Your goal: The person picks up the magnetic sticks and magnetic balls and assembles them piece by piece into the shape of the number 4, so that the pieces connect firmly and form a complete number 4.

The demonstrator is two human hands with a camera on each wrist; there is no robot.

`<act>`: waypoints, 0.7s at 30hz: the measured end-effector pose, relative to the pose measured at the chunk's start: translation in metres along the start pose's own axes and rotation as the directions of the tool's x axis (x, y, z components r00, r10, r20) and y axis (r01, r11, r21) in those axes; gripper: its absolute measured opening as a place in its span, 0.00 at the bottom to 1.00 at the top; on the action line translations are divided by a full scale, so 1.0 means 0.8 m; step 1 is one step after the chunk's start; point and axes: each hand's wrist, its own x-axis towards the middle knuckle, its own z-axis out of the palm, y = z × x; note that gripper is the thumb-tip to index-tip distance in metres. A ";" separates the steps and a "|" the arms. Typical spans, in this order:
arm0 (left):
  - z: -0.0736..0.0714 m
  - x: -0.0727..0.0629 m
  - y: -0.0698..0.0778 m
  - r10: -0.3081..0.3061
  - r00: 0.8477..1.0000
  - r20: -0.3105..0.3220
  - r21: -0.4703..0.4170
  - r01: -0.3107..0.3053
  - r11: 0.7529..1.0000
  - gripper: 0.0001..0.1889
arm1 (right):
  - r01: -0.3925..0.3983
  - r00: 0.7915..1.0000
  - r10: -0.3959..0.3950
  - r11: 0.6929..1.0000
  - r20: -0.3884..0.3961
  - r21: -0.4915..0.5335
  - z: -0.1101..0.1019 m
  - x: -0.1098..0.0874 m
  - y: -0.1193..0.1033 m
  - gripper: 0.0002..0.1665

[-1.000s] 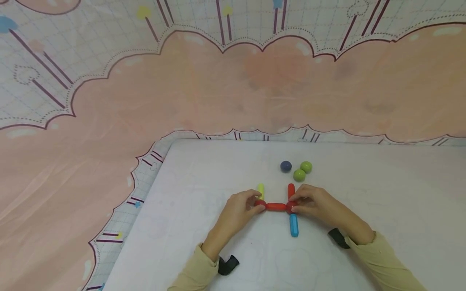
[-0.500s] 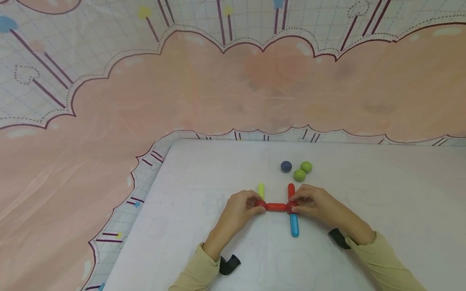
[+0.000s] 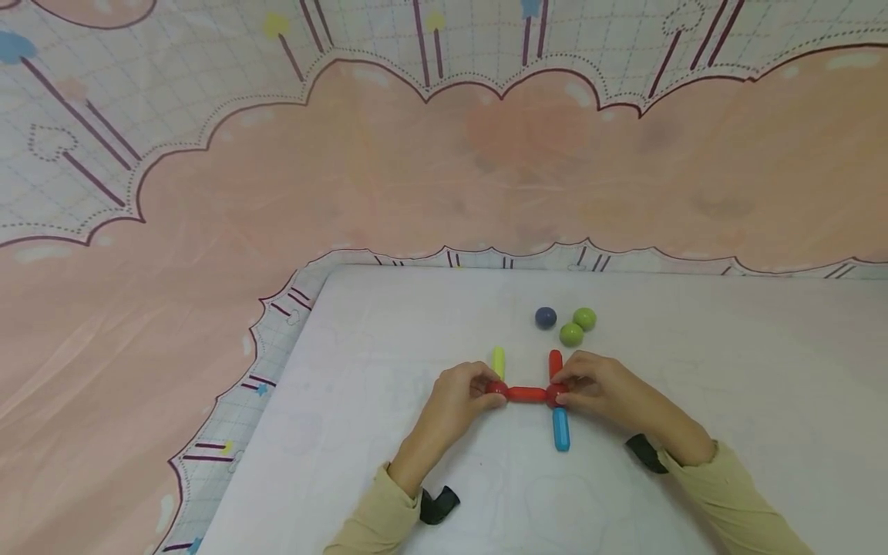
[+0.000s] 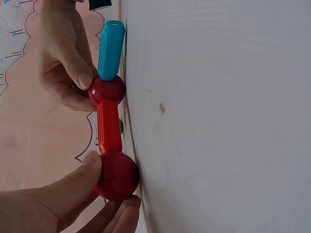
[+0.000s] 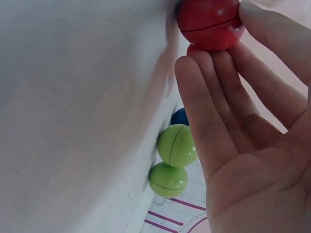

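My left hand (image 3: pixel 458 393) pinches a red ball (image 4: pixel 119 175) between thumb and fingers. A red rod (image 3: pixel 527 395) joins that ball to a second red ball (image 5: pixel 211 23), which my right hand (image 3: pixel 603 385) pinches from the right. From the second ball a blue rod (image 3: pixel 560 429) points toward me and another red rod (image 3: pixel 555 362) points away, partly behind the fingers. A yellow-green rod (image 3: pixel 499 362) stands out on the far side of the left ball. The pieces form one joined shape lying low over the white table.
Beyond the hands, a dark blue ball (image 3: pixel 545 317) and two green balls (image 3: pixel 571 334) (image 3: pixel 585 318) lie on the white table (image 3: pixel 388 324). Black straps (image 3: pixel 440 506) hang at the wrists. A peach patterned cloth (image 3: pixel 444 169) spreads past the table's far and left edges.
Both hands keep their hold on the two red balls. The yellow-green rod has shifted very slightly away from me; the rest looks the same.
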 end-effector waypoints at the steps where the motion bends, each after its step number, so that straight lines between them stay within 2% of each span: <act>1: 0.000 0.000 0.000 -0.001 1.000 -0.001 -0.001 0.001 1.000 0.11 | 0.011 1.000 -0.011 1.000 0.001 -0.010 -0.001 0.000 -0.001 0.13; 5: -0.001 0.000 0.000 -0.009 1.000 -0.008 -0.014 0.009 1.000 0.11 | 0.033 0.999 -0.034 0.998 -0.017 -0.055 -0.006 0.001 -0.004 0.13; 10: 0.001 0.000 0.001 -0.019 1.000 -0.009 -0.047 0.019 0.999 0.11 | -0.002 0.998 -0.005 0.994 -0.067 -0.109 -0.014 -0.001 -0.007 0.13; 17: 0.003 -0.001 0.001 -0.031 1.000 -0.005 -0.063 0.030 0.998 0.12 | -0.068 0.993 0.052 0.986 -0.105 -0.151 -0.021 0.002 -0.011 0.18; 21: 0.001 0.000 0.002 -0.032 0.999 -0.015 -0.053 0.031 0.998 0.12 | -0.040 0.990 0.004 0.966 -0.142 -0.257 -0.022 0.008 -0.013 0.20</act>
